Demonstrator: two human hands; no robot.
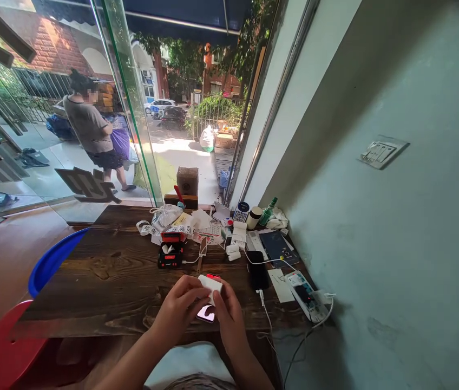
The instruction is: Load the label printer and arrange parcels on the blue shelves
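Both of my hands meet over the near edge of a dark wooden table (103, 292). My left hand (178, 306) is closed on one side of a small white square-edged object (211, 285). The fingers of my right hand (229, 314) grip its other side, with the thumb across the front. Just behind it shows a bit of bright red (214, 277), too small to name. Below my hands lies a phone with a lit screen (205, 313), partly covered by my fingers. Beyond them, a knife with a wooden handle (201, 254) points away from me.
A black-and-red case (170, 251) sits left of the knife. Paper slips and labels (201, 222) clutter the back. On the right are a black phone (257, 271) on a cable, a dark notebook (279, 249) and a power strip (308, 297). A person (91, 124) stands beyond the glass.
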